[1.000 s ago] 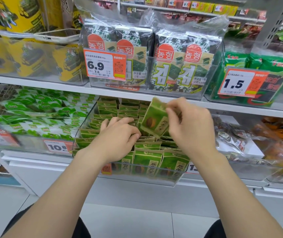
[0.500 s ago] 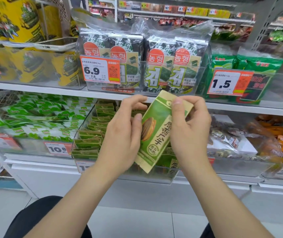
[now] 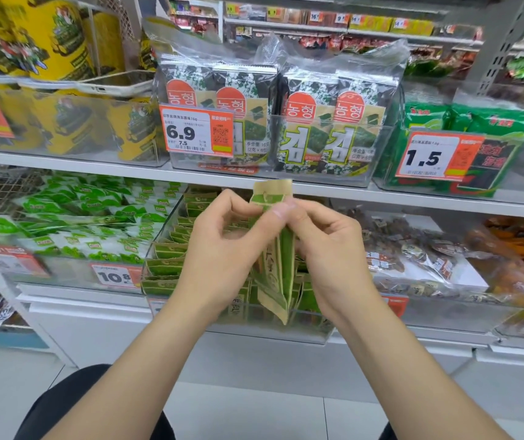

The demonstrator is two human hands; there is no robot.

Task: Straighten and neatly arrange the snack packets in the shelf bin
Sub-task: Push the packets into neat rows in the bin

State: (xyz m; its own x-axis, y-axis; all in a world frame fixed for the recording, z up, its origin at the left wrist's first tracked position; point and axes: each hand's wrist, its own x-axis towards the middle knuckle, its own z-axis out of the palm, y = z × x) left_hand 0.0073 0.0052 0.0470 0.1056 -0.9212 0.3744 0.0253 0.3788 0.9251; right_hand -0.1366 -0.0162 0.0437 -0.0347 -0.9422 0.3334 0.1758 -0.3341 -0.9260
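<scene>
A green and tan snack packet (image 3: 278,265) hangs upright and nearly edge-on in front of the clear shelf bin (image 3: 156,274). My left hand (image 3: 222,252) and my right hand (image 3: 327,249) both pinch it near its top edge, one on each side. Behind my hands the bin holds several matching green packets (image 3: 167,265) standing in rows; the middle of the bin is hidden by my hands.
The shelf above carries a bin of seaweed packs (image 3: 286,122) with a 6.9 price tag (image 3: 197,131). Green-and-white packets (image 3: 86,217) fill the bin on the left, and brown bagged snacks (image 3: 413,249) lie on the right. White cabinet fronts run below the shelf.
The packet was lifted out of the bin by my right hand, then taken by both hands. It has turned from face-on to nearly edge-on and upright.
</scene>
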